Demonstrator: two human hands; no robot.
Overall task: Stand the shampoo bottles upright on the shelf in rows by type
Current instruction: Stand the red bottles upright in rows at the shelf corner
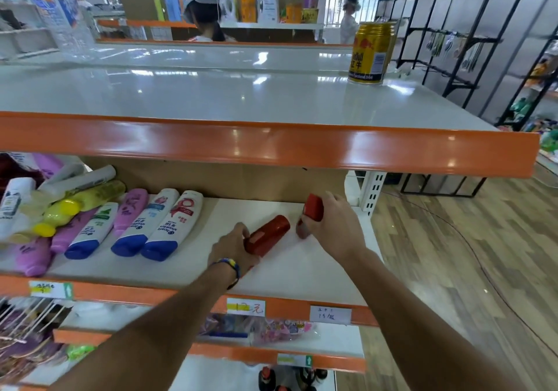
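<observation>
We have two red shampoo bottles in our hands at the middle shelf. Our left hand (234,247) grips the first red bottle (267,235) by its near end. This bottle lies tilted and its far end points away from us. Our right hand (335,224) is curled round the second red bottle (313,208), which is almost upright, just beside the first. We judge that we take both together because they are one type and should make one row on the bare part of the shelf (287,273) under our hands.

To the left of our left hand, the white bottles with blue caps (158,230), the purple bottles (131,209) and the yellow bottles (90,197) lie on their sides, not yet stood up.

Above our hands the top shelf (211,94) carries a gold can (373,52). To the right of our right hand there are a wooden floor (453,254) and black racks (453,43).
</observation>
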